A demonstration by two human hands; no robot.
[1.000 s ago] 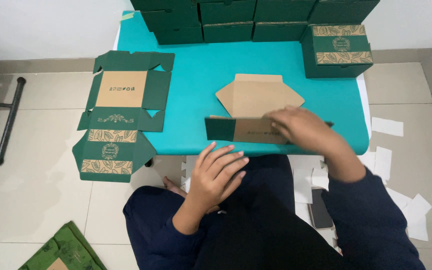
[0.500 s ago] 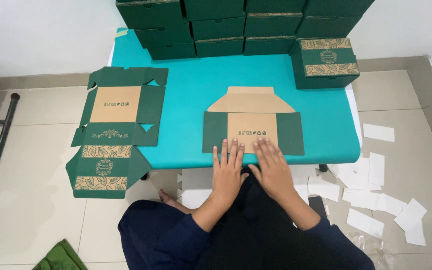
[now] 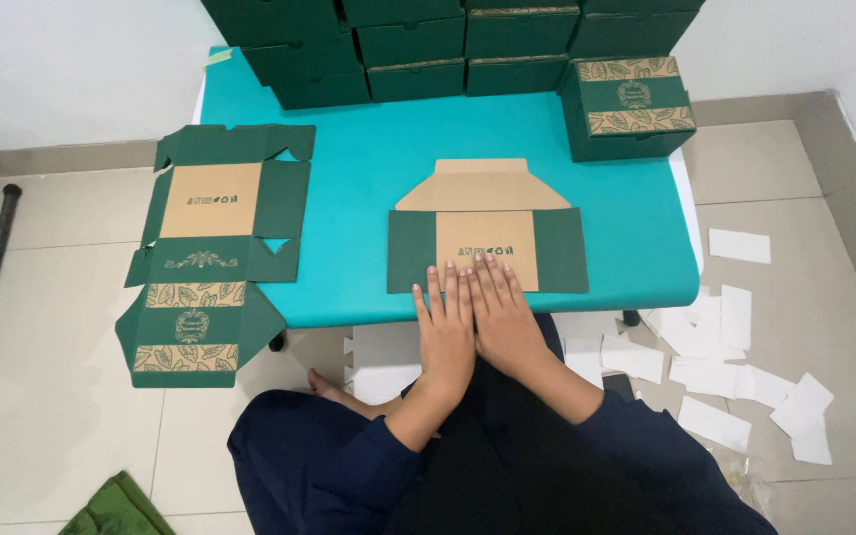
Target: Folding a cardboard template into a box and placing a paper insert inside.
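Observation:
A green and tan cardboard box blank (image 3: 487, 233) lies partly folded on the teal table (image 3: 378, 178), its tan flap pointing away from me. My left hand (image 3: 445, 322) and my right hand (image 3: 502, 312) lie flat side by side on its near edge, fingers stretched out and pressing down. Neither hand grips anything.
A stack of flat unfolded box blanks (image 3: 212, 248) hangs over the table's left edge. Assembled green boxes (image 3: 428, 45) are stacked along the back, with one patterned box (image 3: 630, 107) at the back right. White paper slips (image 3: 735, 367) litter the tiled floor at right.
The blank was folded up in my right hand a second ago; now it lies spread flat, and both hands have come together pressing on its near edge.

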